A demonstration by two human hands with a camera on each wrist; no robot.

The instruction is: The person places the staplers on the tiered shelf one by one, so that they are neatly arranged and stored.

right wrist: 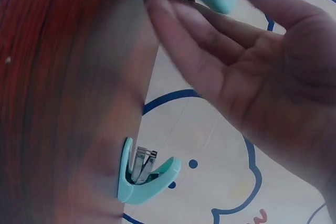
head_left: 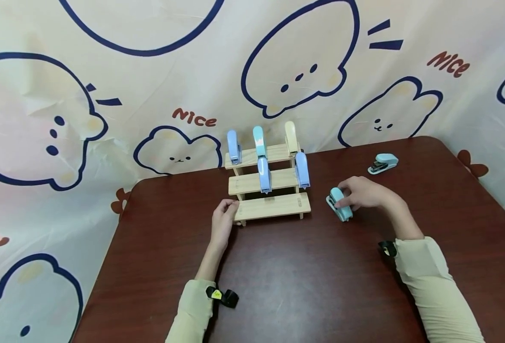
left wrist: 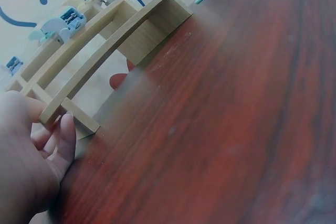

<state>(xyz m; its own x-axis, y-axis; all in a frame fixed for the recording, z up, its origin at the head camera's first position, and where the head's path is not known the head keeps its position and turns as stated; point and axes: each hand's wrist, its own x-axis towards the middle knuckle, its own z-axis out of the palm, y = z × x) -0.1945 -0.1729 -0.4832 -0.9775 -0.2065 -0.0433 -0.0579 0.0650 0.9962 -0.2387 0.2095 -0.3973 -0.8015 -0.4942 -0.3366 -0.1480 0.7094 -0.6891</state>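
A three-step wooden rack (head_left: 274, 206) stands near the back edge of the table. My left hand (head_left: 225, 215) grips the left end of its lowest step, thumb and fingers around the corner in the left wrist view. To the right of the rack, my right hand (head_left: 361, 193) holds a teal stapler (head_left: 340, 205) between thumb and fingers, at or just above the table. The top step carries a blue stapler (head_left: 234, 147), a teal stapler (head_left: 259, 142) and a cream stapler (head_left: 291, 138). On the middle step are two blue staplers (head_left: 264, 175), one at its right end.
Another teal stapler (head_left: 383, 163) lies on the dark wooden table (head_left: 295, 286), behind and right of my right hand; the right wrist view shows its jaws spread. A cloth with cartoon outlines (head_left: 184, 76) hangs behind the table.
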